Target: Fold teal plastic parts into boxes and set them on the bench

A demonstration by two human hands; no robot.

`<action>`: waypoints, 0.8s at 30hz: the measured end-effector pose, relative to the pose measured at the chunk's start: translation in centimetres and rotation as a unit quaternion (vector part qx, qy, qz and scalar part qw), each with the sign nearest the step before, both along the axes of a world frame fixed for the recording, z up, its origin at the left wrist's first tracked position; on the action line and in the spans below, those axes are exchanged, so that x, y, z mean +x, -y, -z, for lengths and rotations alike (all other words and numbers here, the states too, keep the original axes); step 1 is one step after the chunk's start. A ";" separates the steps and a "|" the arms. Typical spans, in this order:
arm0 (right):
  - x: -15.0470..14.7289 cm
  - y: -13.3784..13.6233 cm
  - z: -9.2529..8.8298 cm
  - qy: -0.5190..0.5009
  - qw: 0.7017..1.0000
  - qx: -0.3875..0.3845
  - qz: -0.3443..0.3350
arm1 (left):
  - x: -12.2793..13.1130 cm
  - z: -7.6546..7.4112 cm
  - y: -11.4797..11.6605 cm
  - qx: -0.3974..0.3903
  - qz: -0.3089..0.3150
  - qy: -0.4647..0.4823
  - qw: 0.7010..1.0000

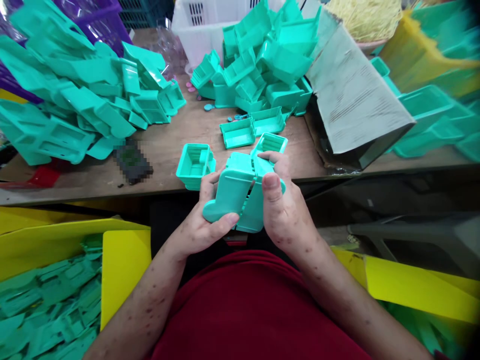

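In front of my body I hold a teal plastic part [233, 187], with a second teal part [255, 207] against its right side. A dark, uneven seam runs between the two. My left hand [204, 220] is closed around the left part, thumb on its lower edge. The right-hand part sits in the grip of my right hand [279, 205], its thumb bent over the top. Just behind my left fingers stands a small teal box [195, 162]. Past my right fingers is another open teal box [270, 143], partly covered by the hand and the held parts.
Teal parts are heaped at the left [75, 85] and back middle [262, 60] of the wooden table [165, 155]. A teal two-section tray [253, 127] lies nearer. A tilted cardboard box [360, 90] stands right. Yellow bins [125, 270] with teal parts flank my body.
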State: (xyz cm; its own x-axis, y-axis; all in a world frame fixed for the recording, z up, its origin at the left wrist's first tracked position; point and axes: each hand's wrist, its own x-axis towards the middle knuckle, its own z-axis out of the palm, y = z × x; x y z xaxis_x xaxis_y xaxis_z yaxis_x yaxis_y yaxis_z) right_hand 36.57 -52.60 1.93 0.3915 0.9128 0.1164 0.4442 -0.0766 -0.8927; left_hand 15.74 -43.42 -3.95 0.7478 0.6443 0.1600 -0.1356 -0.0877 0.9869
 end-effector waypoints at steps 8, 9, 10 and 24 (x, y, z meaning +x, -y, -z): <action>0.7 -0.5 1.5 -0.014 0.996 -0.083 -0.001 | -0.6 0.1 -1.4 -0.037 0.040 -0.082 0.995; 0.9 -0.5 1.8 -0.008 0.997 -0.079 -0.010 | -0.7 0.1 -1.7 -0.056 0.047 -0.081 0.994; 1.1 -0.4 2.0 0.003 0.997 -0.066 -0.026 | -0.8 0.2 -2.1 -0.081 0.056 -0.075 0.992; 0.7 0.1 5.3 -0.220 0.949 0.199 -0.108 | -1.2 -3.1 -2.4 -0.042 0.124 -0.024 0.991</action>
